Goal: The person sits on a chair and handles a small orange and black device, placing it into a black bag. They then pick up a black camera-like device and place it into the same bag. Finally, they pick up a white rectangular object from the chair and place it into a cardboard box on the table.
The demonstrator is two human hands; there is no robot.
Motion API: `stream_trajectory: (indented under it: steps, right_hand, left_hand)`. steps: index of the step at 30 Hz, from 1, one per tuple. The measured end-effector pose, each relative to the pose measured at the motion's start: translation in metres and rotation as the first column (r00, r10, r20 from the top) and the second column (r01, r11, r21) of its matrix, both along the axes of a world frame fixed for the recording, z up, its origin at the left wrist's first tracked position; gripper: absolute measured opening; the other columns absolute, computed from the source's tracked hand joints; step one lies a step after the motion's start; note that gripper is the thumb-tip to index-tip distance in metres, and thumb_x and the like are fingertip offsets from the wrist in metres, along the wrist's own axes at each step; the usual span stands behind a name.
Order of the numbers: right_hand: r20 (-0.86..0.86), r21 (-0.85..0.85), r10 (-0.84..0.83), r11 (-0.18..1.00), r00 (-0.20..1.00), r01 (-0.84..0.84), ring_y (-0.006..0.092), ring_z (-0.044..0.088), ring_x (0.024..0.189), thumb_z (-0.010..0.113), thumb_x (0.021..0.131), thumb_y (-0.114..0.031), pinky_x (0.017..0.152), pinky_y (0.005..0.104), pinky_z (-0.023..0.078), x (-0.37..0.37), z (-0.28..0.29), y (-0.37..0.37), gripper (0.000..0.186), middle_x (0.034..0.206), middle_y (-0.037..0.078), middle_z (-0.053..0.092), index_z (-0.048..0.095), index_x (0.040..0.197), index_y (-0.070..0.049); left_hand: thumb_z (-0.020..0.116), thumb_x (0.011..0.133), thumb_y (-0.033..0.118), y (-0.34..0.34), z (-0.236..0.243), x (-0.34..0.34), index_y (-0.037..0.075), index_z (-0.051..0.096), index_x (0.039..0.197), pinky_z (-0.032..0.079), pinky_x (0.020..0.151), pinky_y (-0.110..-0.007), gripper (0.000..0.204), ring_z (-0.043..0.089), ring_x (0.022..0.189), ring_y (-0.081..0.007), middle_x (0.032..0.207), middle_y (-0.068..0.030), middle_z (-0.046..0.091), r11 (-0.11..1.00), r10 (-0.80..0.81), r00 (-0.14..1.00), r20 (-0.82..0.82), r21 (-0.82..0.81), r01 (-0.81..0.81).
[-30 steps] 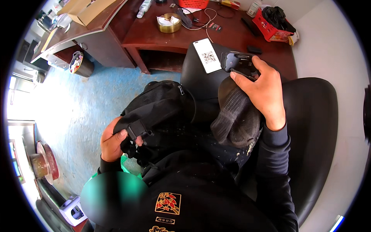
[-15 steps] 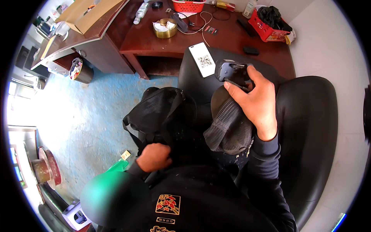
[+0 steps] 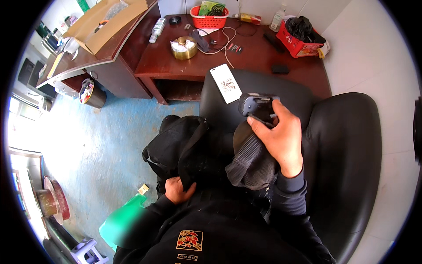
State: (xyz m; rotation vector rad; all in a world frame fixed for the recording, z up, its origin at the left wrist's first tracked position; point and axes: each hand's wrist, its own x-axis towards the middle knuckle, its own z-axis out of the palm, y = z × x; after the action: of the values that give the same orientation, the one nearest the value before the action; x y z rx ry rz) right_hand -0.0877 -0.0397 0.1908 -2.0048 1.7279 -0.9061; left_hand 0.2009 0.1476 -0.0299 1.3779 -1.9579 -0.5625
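My right hand [image 3: 280, 141] grips a black plastic device with a hollow, open housing [image 3: 257, 105]. Beneath it sits a dark ribbed-fabric cap [image 3: 250, 163] on my leg. My left hand [image 3: 178, 190] is low on my lap, touching black fabric, fingers curled and partly hidden; what they hold is unclear. Just above it lies a black bag [image 3: 171, 145] with a strap. A white phone or card with a square code [image 3: 225, 81] rests on the black seat [image 3: 277, 83] beyond my right hand.
A red-brown desk [image 3: 162, 66] holds red baskets [image 3: 210, 22], a gold tin [image 3: 184, 54], cables, bottles. A cardboard box [image 3: 101, 31], a bin [image 3: 94, 99], a green plastic item [image 3: 118, 220] to my left, another black seat [image 3: 343, 163] and a pale wall [image 3: 373, 53] to my right.
My left hand has let go of the bag's strap with buckle and dropped to my lap. My right hand has moved down and left with the device. The camera view has shifted.
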Motion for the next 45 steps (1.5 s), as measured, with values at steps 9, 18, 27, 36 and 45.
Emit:
stream_trajectory:
  steps: [9,18,27,36,45]
  right_hand:
    - [-0.121,-0.114,-0.032,0.993,0.992,0.018,0.0425,0.07,0.079,0.086,0.078,-0.03,0.068,0.0492,0.056,0.01,-0.003,0.003,0.042,0.085,0.02,0.07,0.062,0.097,-0.001]
    - [-0.149,-0.088,-0.046,0.996,0.988,0.033,0.0424,0.07,0.082,0.087,0.078,-0.026,0.07,0.0453,0.056,0.023,0.002,0.006,0.043,0.089,0.022,0.07,0.065,0.1,0.003]
    - [0.02,-0.093,0.052,0.994,0.998,-0.049,0.0324,0.068,0.071,0.091,0.074,-0.024,0.064,0.0407,0.054,0.015,0.006,0.011,0.046,0.082,0.017,0.066,0.062,0.098,0.002]
    - [0.932,-0.277,0.353,0.836,0.078,-0.474,0.0266,0.07,0.118,0.096,0.064,-0.008,0.103,0.0373,0.053,-0.067,-0.044,0.029,0.089,0.129,0.019,0.072,0.06,0.145,-0.001]
    - [0.916,-0.352,0.399,0.765,-0.033,-0.539,0.0267,0.073,0.112,0.096,0.066,-0.014,0.098,0.0364,0.056,-0.085,-0.059,0.027,0.087,0.128,0.021,0.072,0.061,0.144,0.0]
  left_hand:
    - [0.08,0.078,0.014,-0.006,-0.001,-0.005,0.006,0.066,0.083,0.051,0.053,-0.043,0.017,0.064,0.058,-0.0354,0.069,-0.0126,0.063,0.998,0.042,0.998,-0.036,-0.047,-0.044]
    - [0.08,0.079,0.015,-0.009,0.004,-0.007,0.006,0.067,0.086,0.051,0.054,-0.043,0.017,0.065,0.06,-0.0358,0.071,-0.013,0.065,0.997,0.062,0.997,-0.052,-0.044,-0.064]
    - [0.081,0.077,0.014,-0.011,0.0,-0.006,0.006,0.067,0.085,0.051,0.054,-0.044,0.017,0.064,0.059,-0.0359,0.07,-0.0126,0.064,0.996,0.067,0.996,-0.064,-0.062,-0.071]
    - [0.079,0.077,0.009,-0.009,-0.003,-0.006,0.003,0.065,0.084,0.051,0.062,-0.045,0.017,0.067,0.069,-0.04,0.077,-0.0169,0.066,0.996,0.095,0.991,-0.096,0.007,-0.094]
    - [0.081,0.076,0.012,-0.011,-0.007,-0.007,0.004,0.064,0.083,0.049,0.055,-0.045,0.02,0.064,0.061,-0.0381,0.071,-0.0147,0.064,0.995,0.081,0.995,-0.064,-0.058,-0.085]
